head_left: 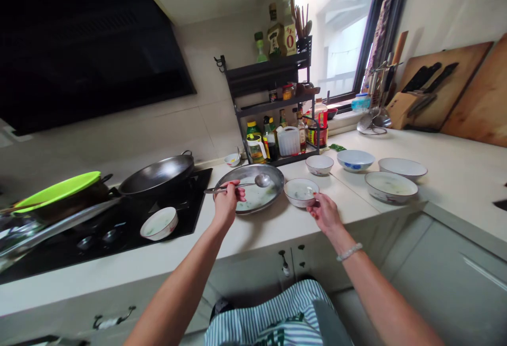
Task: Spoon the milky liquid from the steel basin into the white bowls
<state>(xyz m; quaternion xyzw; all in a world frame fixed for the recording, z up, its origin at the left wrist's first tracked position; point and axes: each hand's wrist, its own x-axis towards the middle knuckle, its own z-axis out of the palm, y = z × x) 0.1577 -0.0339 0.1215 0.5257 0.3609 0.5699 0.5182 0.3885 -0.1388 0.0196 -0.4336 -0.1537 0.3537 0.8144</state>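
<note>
My left hand [228, 198] is closed round the handle of a metal ladle [262, 180]. The ladle's bowl hangs over a wide metal basin [280, 181] of pale soup with green bits. With fingers and thumb, my right hand [325, 212] grips the near right rim of a white bowl [298, 198], which stands on the counter just right of the basin and has similar soup in it. Behind it sits a smaller white bowl [319, 165].
Right of my hand stand a blue-patterned bowl [355, 161], a white bowl [403, 167] and a filled bowl [390, 189]. Another filled bowl [159, 225] rests on the black stove by a wok [158, 174]. A rack [269, 107] of bottles stands behind the basin.
</note>
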